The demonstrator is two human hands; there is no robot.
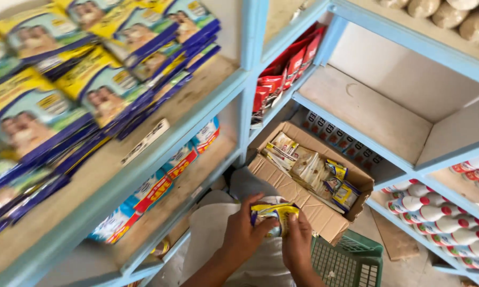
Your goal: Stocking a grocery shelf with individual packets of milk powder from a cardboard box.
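Biggest thing around me is the light-blue shelving unit (207, 109), bays on both sides of an upright post, so I'm boxed in left and right. Left bays are stuffed: stacks of blue-and-yellow packets (98, 87) up top, hanging right to the shelf lip, and blue-and-red packs (159, 188) one level down. The upper right bay (372, 109) is bare wood with plenty of room. Below it, white bottles with red caps (436, 212) lie on their sides in rows.

Down the middle, an open cardboard box (308, 199) sits tilted with its flaps splayed out, full of small sachets (314, 170). Its lower corner is just beside a green plastic basket (351, 260), whose rim is right next to my right wrist.

My left hand (242, 234) and right hand (298, 244) are both closed around one small yellow-and-blue packet (275, 214), fingers curled over its edges, held in the gap just in front of the box's near flap. Tight spot.
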